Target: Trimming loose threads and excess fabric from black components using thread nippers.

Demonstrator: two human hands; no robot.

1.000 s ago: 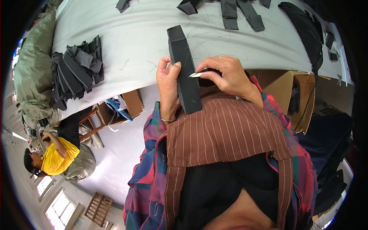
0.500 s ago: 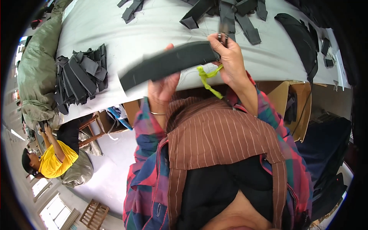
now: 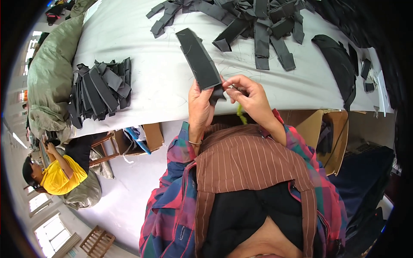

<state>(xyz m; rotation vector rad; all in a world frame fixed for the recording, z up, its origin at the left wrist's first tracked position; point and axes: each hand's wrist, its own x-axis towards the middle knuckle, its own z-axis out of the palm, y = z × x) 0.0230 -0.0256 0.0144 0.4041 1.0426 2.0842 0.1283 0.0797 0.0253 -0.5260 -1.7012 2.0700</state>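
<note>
My left hand [image 3: 200, 105] is closed on the near end of a flat black fabric strip [image 3: 200, 60], which points up and away over the table. A short dark flap folds out at the held end. Beside that end, the thumb and fingers of my right hand [image 3: 249, 95] are bent together, with small thread snips [image 3: 241, 91] mostly hidden in the palm. Below the right hand dangles a yellow-green cord [image 3: 241, 115]. Loose threads show on the strip's face.
A stack of black strips [image 3: 101, 88] lies at the table's left, and a loose heap [image 3: 260, 38] at the far side. A curved black piece [image 3: 337, 64] lies right. Green sacking [image 3: 53, 73] borders the left; a person in yellow [image 3: 64, 176] sits beyond. Cardboard boxes [image 3: 333, 142] stand beneath.
The strip has swung from lying crosswise to pointing away from me. My left hand has shifted to its near end. My right hand has turned, and the snips no longer point up.
</note>
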